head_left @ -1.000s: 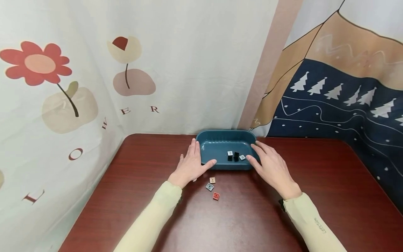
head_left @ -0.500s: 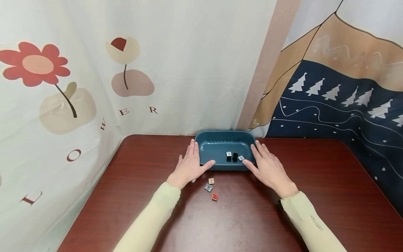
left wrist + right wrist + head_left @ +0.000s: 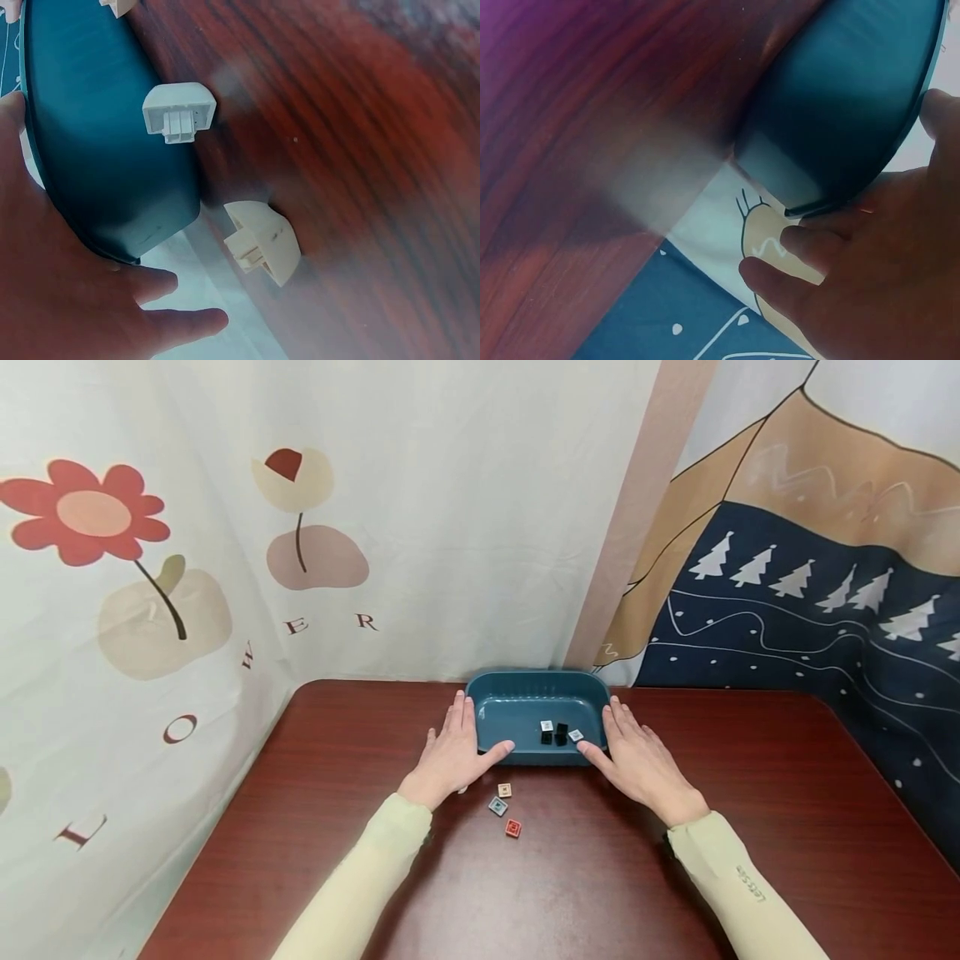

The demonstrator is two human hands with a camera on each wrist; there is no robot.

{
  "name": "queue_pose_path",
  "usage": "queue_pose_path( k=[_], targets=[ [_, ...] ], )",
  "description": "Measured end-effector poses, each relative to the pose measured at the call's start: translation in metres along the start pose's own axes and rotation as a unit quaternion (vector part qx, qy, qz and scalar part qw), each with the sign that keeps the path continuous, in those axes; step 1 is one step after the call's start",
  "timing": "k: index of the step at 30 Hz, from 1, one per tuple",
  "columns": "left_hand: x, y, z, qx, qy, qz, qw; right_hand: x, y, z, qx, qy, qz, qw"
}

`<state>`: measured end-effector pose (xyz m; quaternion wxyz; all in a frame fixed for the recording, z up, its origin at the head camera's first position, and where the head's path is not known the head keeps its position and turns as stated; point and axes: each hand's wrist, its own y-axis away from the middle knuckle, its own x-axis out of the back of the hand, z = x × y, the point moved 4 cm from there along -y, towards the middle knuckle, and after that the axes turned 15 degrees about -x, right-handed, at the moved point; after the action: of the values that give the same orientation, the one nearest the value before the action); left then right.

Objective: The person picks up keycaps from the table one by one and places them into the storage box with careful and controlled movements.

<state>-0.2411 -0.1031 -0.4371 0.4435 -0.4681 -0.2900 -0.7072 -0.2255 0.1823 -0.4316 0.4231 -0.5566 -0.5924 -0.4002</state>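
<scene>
A teal tray [image 3: 517,714] stands at the table's back edge. At its left end, my left hand [image 3: 450,753] has extended fingers along the outer wall and its thumb at the front rim. My right hand [image 3: 641,766] touches the right end in a mirrored pose, its thumb over the front rim. Inside lie white-topped keycaps, one [image 3: 547,726] beside a black keycap [image 3: 562,738] and another [image 3: 576,736] near the right thumb. On the table in front are a beige keycap [image 3: 505,790], a grey-blue keycap [image 3: 498,806] and a red keycap [image 3: 513,828].
The left wrist view has a white keycap [image 3: 180,109] and a cream keycap [image 3: 268,238] lying on the dark red table [image 3: 757,793] beside the tray. A printed curtain [image 3: 450,527] hangs right behind the table's back edge.
My right hand's fingers have drawn together and settled along the tray's right end, its thumb slightly lower. The left hand, the tray and the keycaps look the same.
</scene>
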Motion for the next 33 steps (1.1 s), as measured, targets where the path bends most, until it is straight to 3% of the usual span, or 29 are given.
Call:
queue_pose_path(
  k=[15,18,24,33],
  targets=[
    [0.004,0.004,-0.001,-0.003,0.034,0.019,0.9992,0.001,0.001,-0.001,-0.007,0.026,-0.023,0.9994],
    [0.009,0.007,-0.005,-0.011,0.039,0.038,0.9985,0.001,0.002,-0.002,-0.006,0.029,-0.025,0.9992],
    [0.023,0.015,-0.013,-0.036,0.009,0.07,0.9969,0.002,0.002,0.0,-0.005,0.025,-0.025,0.9993],
    [0.038,0.032,-0.029,-0.055,0.011,0.094,0.994,0.001,0.002,-0.001,-0.006,0.022,-0.028,0.9993]
  ],
)
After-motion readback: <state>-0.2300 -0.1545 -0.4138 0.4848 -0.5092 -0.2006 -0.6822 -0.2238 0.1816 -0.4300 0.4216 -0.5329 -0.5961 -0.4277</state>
